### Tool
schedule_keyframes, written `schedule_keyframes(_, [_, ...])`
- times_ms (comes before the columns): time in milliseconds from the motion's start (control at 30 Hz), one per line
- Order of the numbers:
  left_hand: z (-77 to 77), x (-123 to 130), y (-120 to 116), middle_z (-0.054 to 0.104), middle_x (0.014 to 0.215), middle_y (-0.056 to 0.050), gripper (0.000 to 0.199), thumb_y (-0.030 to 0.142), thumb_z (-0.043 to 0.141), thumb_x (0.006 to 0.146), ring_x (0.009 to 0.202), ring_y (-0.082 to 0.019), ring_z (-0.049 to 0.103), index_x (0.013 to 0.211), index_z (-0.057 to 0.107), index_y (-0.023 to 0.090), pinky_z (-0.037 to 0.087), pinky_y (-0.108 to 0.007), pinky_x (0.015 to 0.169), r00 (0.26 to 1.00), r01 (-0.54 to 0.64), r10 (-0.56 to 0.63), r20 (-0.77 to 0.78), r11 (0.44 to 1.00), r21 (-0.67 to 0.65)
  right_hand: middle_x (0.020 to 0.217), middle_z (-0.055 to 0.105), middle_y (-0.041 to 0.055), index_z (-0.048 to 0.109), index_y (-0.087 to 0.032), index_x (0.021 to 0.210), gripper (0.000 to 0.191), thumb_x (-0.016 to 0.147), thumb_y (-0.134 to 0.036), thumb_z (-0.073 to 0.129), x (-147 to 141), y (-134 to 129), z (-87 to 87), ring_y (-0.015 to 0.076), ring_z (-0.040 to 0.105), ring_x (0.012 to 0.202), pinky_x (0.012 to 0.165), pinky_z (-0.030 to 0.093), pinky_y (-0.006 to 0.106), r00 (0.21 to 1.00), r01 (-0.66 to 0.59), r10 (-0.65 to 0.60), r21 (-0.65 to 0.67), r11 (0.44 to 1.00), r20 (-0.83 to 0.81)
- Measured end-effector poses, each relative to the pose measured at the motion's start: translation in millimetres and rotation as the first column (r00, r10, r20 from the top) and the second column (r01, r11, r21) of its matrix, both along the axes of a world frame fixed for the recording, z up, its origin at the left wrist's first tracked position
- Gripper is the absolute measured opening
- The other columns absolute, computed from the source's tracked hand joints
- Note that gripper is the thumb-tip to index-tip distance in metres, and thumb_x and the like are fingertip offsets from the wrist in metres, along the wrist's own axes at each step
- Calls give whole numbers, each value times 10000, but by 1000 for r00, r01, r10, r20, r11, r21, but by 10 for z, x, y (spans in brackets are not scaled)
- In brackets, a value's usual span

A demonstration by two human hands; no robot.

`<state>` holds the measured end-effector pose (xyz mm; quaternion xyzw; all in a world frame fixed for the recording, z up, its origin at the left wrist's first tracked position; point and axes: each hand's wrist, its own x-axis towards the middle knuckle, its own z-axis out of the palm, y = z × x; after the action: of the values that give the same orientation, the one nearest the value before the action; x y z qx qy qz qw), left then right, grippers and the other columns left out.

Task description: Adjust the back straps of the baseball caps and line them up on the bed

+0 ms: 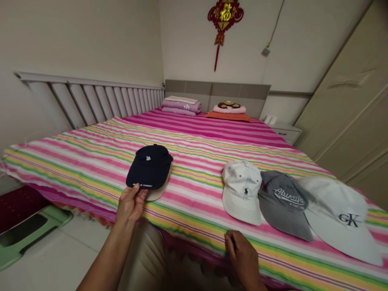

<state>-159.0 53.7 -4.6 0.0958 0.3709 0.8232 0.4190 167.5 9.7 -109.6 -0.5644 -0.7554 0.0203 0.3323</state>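
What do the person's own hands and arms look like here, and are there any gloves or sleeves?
The left hand and right hand are bare, with no gloves. The left forearm shows no sleeve, watch or bracelet.

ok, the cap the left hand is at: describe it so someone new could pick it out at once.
On the pink-striped bedspread, look near the foot edge, left of the row of three caps. There, the person's left hand is at the near edge of a navy baseball cap. It alone is dark navy, with a white "TA" on the front and a beige brim showing beneath it.
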Motion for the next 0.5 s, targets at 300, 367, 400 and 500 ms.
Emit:
schedule_keyframes(300, [-384, 437, -328, 701, 836, 12, 361, 2, 629, 592, 736, -143, 644, 868, 635, 233, 520, -240, 678, 867, 477, -497, 33, 848, 231, 576, 549, 3, 514, -194, 681, 309, 802, -466, 434, 5, 37, 280, 159, 507, 528, 500, 360, 259, 886, -212, 29, -349, 913, -463])
schedule_keyframes(367, [-580, 611, -451, 700, 802, 2, 331, 13, 663, 559, 754, -163, 642, 821, 649, 215, 509, -266, 709, 774, 609, -632, 45, 762, 220, 652, 605, 30, 563, -184, 741, 339, 783, -502, 453, -23, 88, 426, 182, 559, 616, 553, 411, 273, 729, -384, 35, -366, 848, -683])
schedule_keyframes(400, [-680, 713, -516, 699, 769, -5, 306, 23, 686, 536, 724, -167, 641, 783, 655, 201, 507, -259, 674, 719, 674, -694, 42, 710, 206, 733, 638, 53, 591, -179, 809, 360, 767, -517, 476, -44, 112, 508, 200, 584, 700, 620, 436, 292, 629, -466, 31, -345, 815, -777])
schedule_keyframes(500, [-946, 1028, -689, 688, 745, -30, 407, 67, 735, 477, 690, -204, 634, 854, 656, 198, 489, -292, 618, 558, 822, -830, 11, 554, 135, 969, 651, 98, 588, -189, 1035, 479, 743, -556, 492, -124, 152, 751, 237, 585, 892, 806, 421, 363, 317, -679, 22, -211, 703, -948])
